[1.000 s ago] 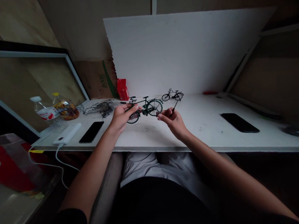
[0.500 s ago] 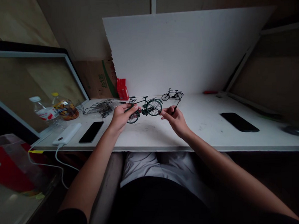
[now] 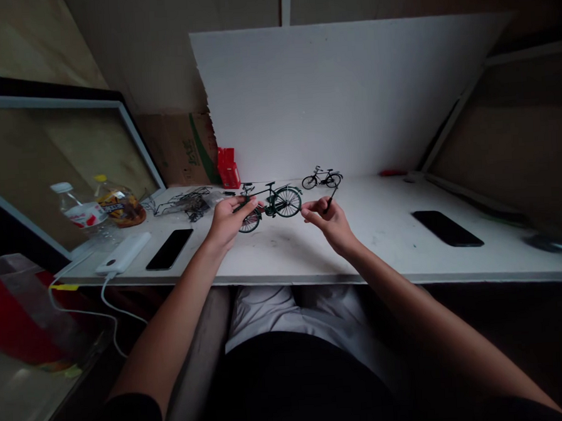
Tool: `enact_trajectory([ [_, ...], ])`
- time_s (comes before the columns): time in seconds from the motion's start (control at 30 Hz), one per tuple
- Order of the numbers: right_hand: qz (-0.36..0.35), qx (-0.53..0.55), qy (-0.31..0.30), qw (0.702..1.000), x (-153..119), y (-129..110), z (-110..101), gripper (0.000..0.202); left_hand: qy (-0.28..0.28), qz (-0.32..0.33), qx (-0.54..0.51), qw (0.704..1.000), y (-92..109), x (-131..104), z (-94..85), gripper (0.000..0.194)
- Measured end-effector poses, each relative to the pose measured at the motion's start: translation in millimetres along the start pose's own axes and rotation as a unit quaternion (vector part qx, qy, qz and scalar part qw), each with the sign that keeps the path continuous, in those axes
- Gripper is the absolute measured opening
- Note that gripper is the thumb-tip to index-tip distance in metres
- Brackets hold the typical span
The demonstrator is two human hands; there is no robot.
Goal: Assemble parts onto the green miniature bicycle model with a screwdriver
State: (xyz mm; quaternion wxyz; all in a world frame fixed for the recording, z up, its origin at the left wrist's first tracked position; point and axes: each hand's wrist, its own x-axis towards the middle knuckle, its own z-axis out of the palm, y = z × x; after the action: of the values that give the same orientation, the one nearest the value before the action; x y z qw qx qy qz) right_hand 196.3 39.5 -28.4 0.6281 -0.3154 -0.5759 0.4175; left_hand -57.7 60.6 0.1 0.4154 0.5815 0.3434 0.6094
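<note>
My left hand (image 3: 229,222) is closed around the front part of a dark green model bicycle (image 3: 272,201), thumb on top, and holds it above the table. Its saddle points up, and its rear wheel faces right. The hand covers part of the front wheel and frame. My right hand (image 3: 327,224) is at the rear wheel's right edge, thumb and index finger close to the tyre; whether they touch it I cannot tell. A thin tool with a black handle, like a small screwdriver (image 3: 330,201), is held in its fingers, pointing up and right.
A second model bicycle (image 3: 321,178) stands behind, near the white board (image 3: 350,94). Leftward are a tangle of thin black parts (image 3: 191,202), a red box (image 3: 228,169), bottles (image 3: 120,203), a power bank (image 3: 123,253) and a phone (image 3: 170,249). Another phone (image 3: 446,229) lies right.
The view has shifted slightly. The small screwdriver in my right hand has tilted a little more upright. My left hand keeps its hold on the model bicycle.
</note>
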Motion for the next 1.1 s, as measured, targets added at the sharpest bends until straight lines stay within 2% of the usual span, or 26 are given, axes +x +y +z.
enact_trajectory([
  [0.23,0.015,-0.028,-0.025,0.999,-2.7,-7.5,1.8,0.062,0.005,-0.009,-0.006,1.000,-1.4,-1.4,2.2,0.046],
  [0.43,-0.005,-0.062,-0.008,0.998,4.5,-2.5,-4.8,0.054,-0.041,0.012,0.040,0.998,1.1,-2.3,0.7,0.039],
  [0.63,-0.030,-0.175,-0.041,0.983,13.4,9.2,-22.6,0.053,-0.077,0.034,0.123,0.989,-4.2,-3.6,4.9,0.037],
  [0.8,-0.012,-0.223,-0.078,0.972,29.3,21.9,-43.8,0.053,-0.120,0.013,0.136,0.983,-22.6,0.1,4.6,0.044],
  [0.93,0.026,-0.216,-0.073,0.973,52.6,37.6,-63.5,0.063,-0.174,-0.022,0.112,0.978,-52.3,19.0,8.9,0.054],
  [1.03,0.050,-0.224,-0.049,0.972,73.8,46.5,-78.2,0.069,-0.174,-0.051,0.119,0.976,-73.5,49.3,18.4,0.051],
  [1.1,0.046,-0.223,-0.020,0.974,87.8,50.4,-86.4,0.071,-0.196,-0.048,0.143,0.969,-81.6,73.7,27.1,0.043],
])
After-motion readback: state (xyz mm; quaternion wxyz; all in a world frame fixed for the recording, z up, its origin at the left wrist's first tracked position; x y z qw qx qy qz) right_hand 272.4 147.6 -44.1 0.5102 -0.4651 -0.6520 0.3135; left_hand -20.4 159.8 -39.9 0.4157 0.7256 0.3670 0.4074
